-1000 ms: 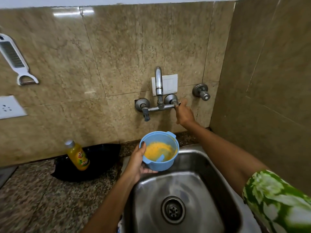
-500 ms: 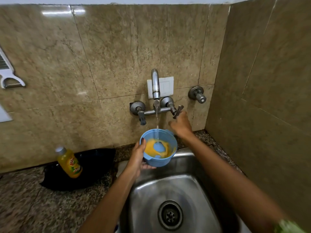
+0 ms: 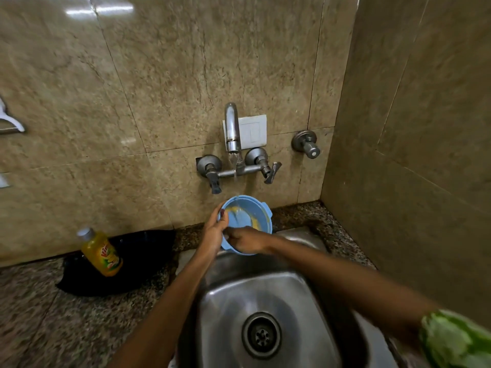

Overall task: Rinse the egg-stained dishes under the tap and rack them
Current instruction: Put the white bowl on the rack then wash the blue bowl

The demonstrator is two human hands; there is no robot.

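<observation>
Bowl: blue bowl [image 3: 245,219] with yellow egg smeared inside, held tilted above the back edge of the sink [image 3: 305,293], right under the tap [image 3: 231,128].
Bottle: yellow bottle [image 3: 101,252] leans on a black pan [image 3: 138,264] on the bench [image 3: 39,314], well apart from my work and untouched.
Left grip: my left hand [image 3: 212,232] holds the bowl by its left rim, thumb hooked over the edge, fingers curled round the outside.
Water: a thin stream [image 3: 235,166] now falls from the spout into the bowl and strikes the egg.
Right grip: my right hand [image 3: 245,241] lies over the bowl's near rim, fingers bent toward the inside; whether they clasp the rim or rub the stain I cannot tell, as the frame is blurred there.
Tap handle: the right lever [image 3: 272,172] stands free, nothing on it.
Change: a second ago my right hand was up on that lever and no water ran; half a second ago the stream had started with the hand just leaving. Now both hands are at the bowl.
Meaning: I judge rinsing has begun; egg clings yet, so racking is some way off. No rack shows.
</observation>
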